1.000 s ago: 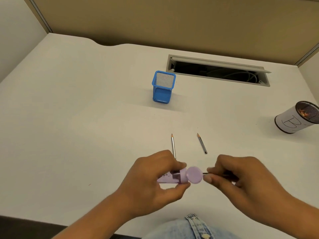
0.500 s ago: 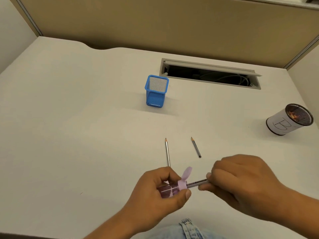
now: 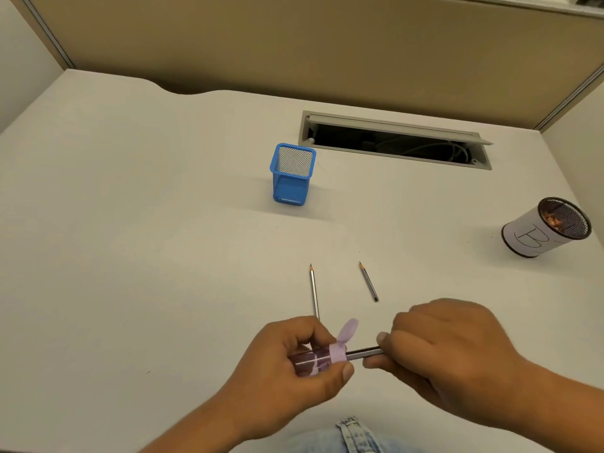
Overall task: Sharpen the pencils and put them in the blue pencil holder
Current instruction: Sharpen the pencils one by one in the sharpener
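Note:
My left hand (image 3: 291, 364) grips a lilac sharpener (image 3: 330, 356) with a clear body and its round lid flipped up. My right hand (image 3: 447, 358) pinches a grey pencil (image 3: 362, 353) whose tip sits inside the sharpener's opening. Two more grey pencils lie on the white desk beyond my hands, points facing away: a long pencil (image 3: 313, 289), its near end hidden behind my left hand, and a short pencil (image 3: 368, 281). The blue mesh pencil holder (image 3: 292, 174) stands upright farther back, and nothing shows inside it.
A round mesh cup wrapped in white paper marked "B" (image 3: 542, 232) stands at the right, with shavings inside. An open cable slot (image 3: 395, 142) is cut into the desk (image 3: 130, 240) behind the holder. Beige partition walls enclose the desk.
The sharpener's lid went from facing me to flipped up, and the pencil now sits in the opening. My view has shifted so the desk objects appear a little lower and left.

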`<state>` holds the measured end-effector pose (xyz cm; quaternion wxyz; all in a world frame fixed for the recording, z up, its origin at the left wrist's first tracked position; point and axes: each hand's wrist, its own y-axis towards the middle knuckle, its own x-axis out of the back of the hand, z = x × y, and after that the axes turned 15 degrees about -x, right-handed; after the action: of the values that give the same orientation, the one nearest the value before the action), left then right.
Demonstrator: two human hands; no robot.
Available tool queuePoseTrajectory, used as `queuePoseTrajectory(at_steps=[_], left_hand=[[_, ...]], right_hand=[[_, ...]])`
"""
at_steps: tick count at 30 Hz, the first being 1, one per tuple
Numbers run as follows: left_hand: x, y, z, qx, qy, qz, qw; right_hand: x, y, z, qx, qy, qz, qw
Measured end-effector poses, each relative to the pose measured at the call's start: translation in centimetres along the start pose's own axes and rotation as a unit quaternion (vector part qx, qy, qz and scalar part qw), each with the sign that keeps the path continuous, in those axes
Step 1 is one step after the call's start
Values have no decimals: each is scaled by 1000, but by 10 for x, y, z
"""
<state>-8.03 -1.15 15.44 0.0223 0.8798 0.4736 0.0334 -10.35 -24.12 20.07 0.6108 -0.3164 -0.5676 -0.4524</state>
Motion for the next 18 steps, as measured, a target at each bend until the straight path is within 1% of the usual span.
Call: queuePoseTrajectory(at_steps=[1,2,3,4,5,6,7,8,9,10,11,12,13,14,15,16,17,18], left_hand=[[0,-2,1,-47,58,7,997],[1,-4,2,-115,145,21,982],[2,-5,3,-189,236,42,952],[3,-7,5,-247,308,64,916],[4,-8,9,-289,354,84,886],[5,-9,11,-313,374,99,867],[5,-10,12,-316,375,109,865],[5,-9,10,-295,355,111,880],[6,-8,6,-253,317,102,908],[7,-5,2,-192,258,81,943],[7,-3,-1,-124,180,62,974],[6,0,-2,-64,94,53,992],[4,1,-2,-24,18,47,998],[2,2,-1,-7,-16,41,999],[1,3,-3,-10,-18,38,999],[1,3,-3,-48,32,38,998],[3,3,-3,-115,120,47,985],[7,4,-2,-194,225,68,952]], right_hand=[[0,0,2,-1,-1,6,1000],[1,0,6,-26,17,40,999],[0,-1,9,-74,61,89,991],[1,0,10,-146,148,157,965],[0,2,11,-234,272,231,904],[-3,2,10,-302,358,282,837],[-5,0,9,-334,395,298,802],[-6,-2,7,-333,386,289,810],[-5,-1,8,-304,337,272,849],[-2,-2,6,-241,253,239,906],[3,-2,4,-167,149,191,956],[7,-1,3,-92,69,130,985],[8,1,2,-32,17,84,996],[8,1,-1,4,-8,60,998],[7,1,-2,17,-11,43,999],[7,2,1,4,-4,50,999],[4,4,3,-42,43,80,995],[4,5,6,-133,143,148,970]])
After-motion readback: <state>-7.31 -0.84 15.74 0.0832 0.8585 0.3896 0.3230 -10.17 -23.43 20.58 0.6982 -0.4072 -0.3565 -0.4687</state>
